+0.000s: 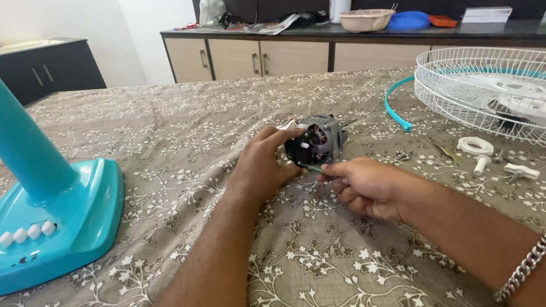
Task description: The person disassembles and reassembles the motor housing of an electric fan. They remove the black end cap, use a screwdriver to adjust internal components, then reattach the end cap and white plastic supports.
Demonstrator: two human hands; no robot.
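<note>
A small grey fan motor (320, 138) with copper windings lies on the patterned tablecloth (170, 123) in the middle of the table. My left hand (263, 166) grips its left side, thumb and fingers around the housing. My right hand (364, 187) holds a thin green-handled screwdriver (312, 168) whose tip points at the motor's lower front. A metal chain bracelet (523, 269) is on my right wrist.
A turquoise fan base with stand (31, 210) and white buttons sits at the left. White fan grilles (501, 95), a turquoise rim strip (396, 111) and small white plastic parts (486, 153) lie at the right. A counter with bowls (367, 21) runs behind.
</note>
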